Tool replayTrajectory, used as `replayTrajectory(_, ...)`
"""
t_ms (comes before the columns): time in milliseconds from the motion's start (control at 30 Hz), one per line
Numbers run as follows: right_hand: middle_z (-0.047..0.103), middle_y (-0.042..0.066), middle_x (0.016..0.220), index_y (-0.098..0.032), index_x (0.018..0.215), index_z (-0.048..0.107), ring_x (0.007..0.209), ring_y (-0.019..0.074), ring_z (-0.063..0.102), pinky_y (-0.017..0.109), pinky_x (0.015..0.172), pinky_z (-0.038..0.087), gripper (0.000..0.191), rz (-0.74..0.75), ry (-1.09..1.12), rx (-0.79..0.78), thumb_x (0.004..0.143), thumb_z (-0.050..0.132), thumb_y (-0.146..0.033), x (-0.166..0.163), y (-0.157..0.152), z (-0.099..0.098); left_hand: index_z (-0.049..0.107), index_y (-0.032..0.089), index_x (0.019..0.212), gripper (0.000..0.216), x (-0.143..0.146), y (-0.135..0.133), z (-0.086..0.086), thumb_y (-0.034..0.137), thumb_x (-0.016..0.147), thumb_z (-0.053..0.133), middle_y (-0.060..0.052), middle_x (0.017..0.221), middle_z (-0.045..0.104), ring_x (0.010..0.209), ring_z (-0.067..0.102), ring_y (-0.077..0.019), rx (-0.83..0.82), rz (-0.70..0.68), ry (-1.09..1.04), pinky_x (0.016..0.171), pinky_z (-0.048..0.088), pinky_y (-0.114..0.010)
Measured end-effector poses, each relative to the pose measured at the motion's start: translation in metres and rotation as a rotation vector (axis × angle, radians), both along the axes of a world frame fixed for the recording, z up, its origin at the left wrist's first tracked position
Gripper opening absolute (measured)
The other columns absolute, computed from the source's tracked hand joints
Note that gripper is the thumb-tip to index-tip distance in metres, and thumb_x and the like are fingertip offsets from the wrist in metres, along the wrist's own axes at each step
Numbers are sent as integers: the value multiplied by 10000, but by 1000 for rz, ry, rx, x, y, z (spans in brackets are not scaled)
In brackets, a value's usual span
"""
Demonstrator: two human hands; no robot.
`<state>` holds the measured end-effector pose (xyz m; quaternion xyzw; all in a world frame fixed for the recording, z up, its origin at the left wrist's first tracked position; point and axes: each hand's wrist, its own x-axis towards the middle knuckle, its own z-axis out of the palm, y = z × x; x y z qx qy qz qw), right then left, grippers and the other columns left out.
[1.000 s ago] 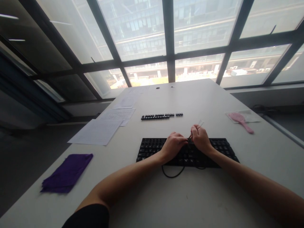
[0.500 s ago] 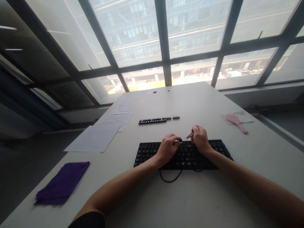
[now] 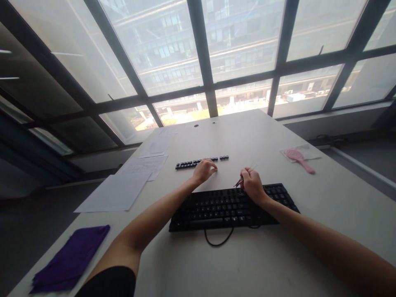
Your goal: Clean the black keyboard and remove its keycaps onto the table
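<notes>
A black keyboard (image 3: 222, 208) lies on the white table (image 3: 247, 136) in front of me, its cable looping toward me. My right hand (image 3: 252, 185) rests at the keyboard's far edge, closed on a thin metal puller tool (image 3: 239, 180). My left hand (image 3: 204, 170) is stretched out beyond the keyboard, fingers pinched together at the row of loose black keycaps (image 3: 188, 164). Whatever the pinch holds is too small to make out.
Sheets of paper (image 3: 117, 192) lie at the left of the table. A purple cloth (image 3: 71, 264) sits at the near left corner. A pink brush (image 3: 297, 159) on a clear bag lies at the right. Large windows stand behind the table.
My left hand has left the keyboard and reached forward to the row of keycaps. My right hand has stayed at the keyboard with the tool. The view has tilted slightly.
</notes>
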<state>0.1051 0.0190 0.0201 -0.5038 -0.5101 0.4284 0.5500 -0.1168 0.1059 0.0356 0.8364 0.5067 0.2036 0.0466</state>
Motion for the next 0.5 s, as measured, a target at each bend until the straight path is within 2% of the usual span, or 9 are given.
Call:
replayTrajectory(267,494,-54,428,-217,713,474,325,98,410,200,356,321,234,31,16,-29,884,436,-372,0,-1,1,781,223,812,36,-3,29,-9,216,807,746,-65,1021,653,1015,515,-237,71,54,-33,958,440,-373)
replayTrajectory(500,498,-53,434,-211,721,482,325,95,419,194,353,318,245,44,21,-47,881,440,-392,0,-3,3,770,209,835,43,-6,35,-11,213,796,751,-59,1043,644,1023,492,-233,90,105,-54,914,451,-352)
